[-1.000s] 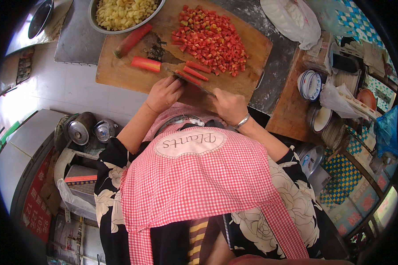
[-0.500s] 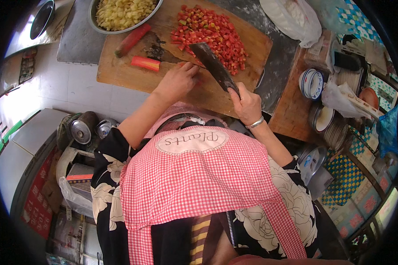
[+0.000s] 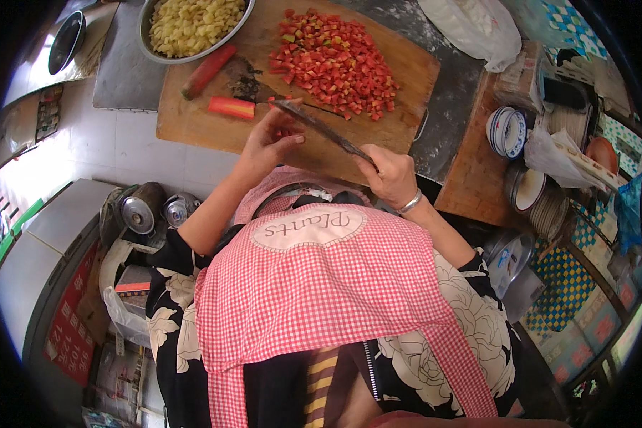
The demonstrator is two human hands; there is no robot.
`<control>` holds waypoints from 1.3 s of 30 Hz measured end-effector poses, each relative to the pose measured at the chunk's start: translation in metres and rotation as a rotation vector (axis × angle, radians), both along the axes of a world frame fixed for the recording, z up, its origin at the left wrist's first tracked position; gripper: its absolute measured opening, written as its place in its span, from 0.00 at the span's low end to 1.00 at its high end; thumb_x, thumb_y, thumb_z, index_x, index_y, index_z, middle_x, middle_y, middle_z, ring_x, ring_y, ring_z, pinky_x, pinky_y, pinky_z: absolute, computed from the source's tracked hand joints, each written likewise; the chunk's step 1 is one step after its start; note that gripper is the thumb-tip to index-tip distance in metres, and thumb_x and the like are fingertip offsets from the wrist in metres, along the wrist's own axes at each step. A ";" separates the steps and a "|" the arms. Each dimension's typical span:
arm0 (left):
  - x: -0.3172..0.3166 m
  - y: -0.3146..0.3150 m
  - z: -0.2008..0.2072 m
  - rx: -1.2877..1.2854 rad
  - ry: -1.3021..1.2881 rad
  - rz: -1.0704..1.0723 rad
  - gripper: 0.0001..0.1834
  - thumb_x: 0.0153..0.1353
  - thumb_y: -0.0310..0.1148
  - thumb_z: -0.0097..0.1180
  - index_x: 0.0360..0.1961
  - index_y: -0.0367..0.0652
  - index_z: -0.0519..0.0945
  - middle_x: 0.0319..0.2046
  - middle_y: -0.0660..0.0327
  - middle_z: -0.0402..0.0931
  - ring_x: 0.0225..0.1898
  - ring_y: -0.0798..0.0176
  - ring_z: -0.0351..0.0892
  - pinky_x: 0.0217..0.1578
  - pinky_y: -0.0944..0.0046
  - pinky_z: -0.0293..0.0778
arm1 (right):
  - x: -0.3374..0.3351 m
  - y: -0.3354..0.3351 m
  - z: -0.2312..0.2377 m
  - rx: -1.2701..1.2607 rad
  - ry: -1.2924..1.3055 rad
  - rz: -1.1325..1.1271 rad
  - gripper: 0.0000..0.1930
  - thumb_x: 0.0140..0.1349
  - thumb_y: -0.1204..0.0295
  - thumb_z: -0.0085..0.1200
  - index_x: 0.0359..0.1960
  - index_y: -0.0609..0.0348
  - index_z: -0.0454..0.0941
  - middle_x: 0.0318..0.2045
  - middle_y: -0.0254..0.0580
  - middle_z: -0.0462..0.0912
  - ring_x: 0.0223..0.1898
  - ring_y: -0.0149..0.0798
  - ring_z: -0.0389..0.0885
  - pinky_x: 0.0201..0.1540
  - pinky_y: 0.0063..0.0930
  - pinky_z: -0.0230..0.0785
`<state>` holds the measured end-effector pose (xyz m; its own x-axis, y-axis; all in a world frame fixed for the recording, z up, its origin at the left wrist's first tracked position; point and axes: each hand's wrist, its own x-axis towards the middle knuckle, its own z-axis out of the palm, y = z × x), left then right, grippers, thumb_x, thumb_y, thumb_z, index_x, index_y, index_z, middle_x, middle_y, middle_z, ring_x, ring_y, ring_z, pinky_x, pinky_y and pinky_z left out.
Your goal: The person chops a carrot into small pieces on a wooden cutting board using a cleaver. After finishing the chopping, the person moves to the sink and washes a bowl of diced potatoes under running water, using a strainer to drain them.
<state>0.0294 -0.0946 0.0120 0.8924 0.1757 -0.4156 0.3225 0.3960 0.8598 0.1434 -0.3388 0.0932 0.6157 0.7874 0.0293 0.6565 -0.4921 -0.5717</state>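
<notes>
My right hand (image 3: 391, 175) grips the handle of a cleaver (image 3: 324, 130), its dark blade angled up and left over the board's near part. By the blade's far end is my left hand (image 3: 265, 146), thumb and fingers apart. A few red carrot bits (image 3: 285, 133) show between the thumb and the blade; whether the fingers touch them is hard to see. Beyond the blade spreads a heap of diced carrot (image 3: 339, 68) on the wooden cutting board (image 3: 399, 132). A cut carrot piece (image 3: 231, 108) and a longer carrot (image 3: 208, 71) lie left of it.
A metal bowl (image 3: 145, 36) of pale yellow cubes stands at the board's far left. White plastic bag (image 3: 474, 32) lies at the far right on the dark worktop. Stacked bowls (image 3: 506, 133) sit on the right side. Lidded pots (image 3: 139, 212) stand lower left.
The cleaver has turned with its tip shifted left and nearer, its blade now more edge-on. My left hand has moved left, and its fingers have spread from a curled pose.
</notes>
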 end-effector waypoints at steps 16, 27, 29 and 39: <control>-0.005 0.017 -0.001 0.726 0.182 0.095 0.26 0.61 0.26 0.67 0.61 0.40 0.76 0.44 0.58 0.84 0.37 0.62 0.86 0.39 0.62 0.81 | -0.001 -0.001 -0.002 -0.029 0.777 -0.475 0.12 0.71 0.65 0.59 0.39 0.64 0.79 0.18 0.39 0.79 0.19 0.30 0.78 0.23 0.32 0.67; -0.002 0.000 0.011 1.251 -0.004 0.059 0.36 0.48 0.33 0.75 0.58 0.37 0.73 0.53 0.46 0.74 0.55 0.40 0.73 0.56 0.49 0.73 | 0.017 -0.009 -0.019 -0.169 0.131 -0.120 0.14 0.71 0.60 0.57 0.36 0.59 0.75 0.20 0.54 0.80 0.24 0.58 0.82 0.25 0.47 0.70; -0.003 -0.004 0.008 1.265 0.038 0.009 0.37 0.47 0.32 0.74 0.58 0.37 0.72 0.52 0.47 0.75 0.55 0.40 0.73 0.56 0.49 0.73 | 0.022 -0.004 -0.018 -0.165 0.072 -0.072 0.13 0.71 0.60 0.57 0.36 0.57 0.75 0.19 0.52 0.80 0.23 0.57 0.82 0.24 0.47 0.70; 0.000 -0.011 -0.004 1.310 -0.104 -0.083 0.35 0.47 0.29 0.71 0.59 0.38 0.73 0.51 0.51 0.75 0.54 0.41 0.72 0.55 0.49 0.74 | 0.037 0.009 -0.007 -0.277 -0.072 0.022 0.12 0.70 0.61 0.57 0.34 0.54 0.73 0.19 0.47 0.80 0.22 0.53 0.83 0.23 0.47 0.73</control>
<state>0.0295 -0.1060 0.0083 0.9370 0.3373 0.0905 0.2152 -0.7619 0.6109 0.1799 -0.3300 0.0863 0.6027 0.7845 -0.1460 0.7026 -0.6085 -0.3689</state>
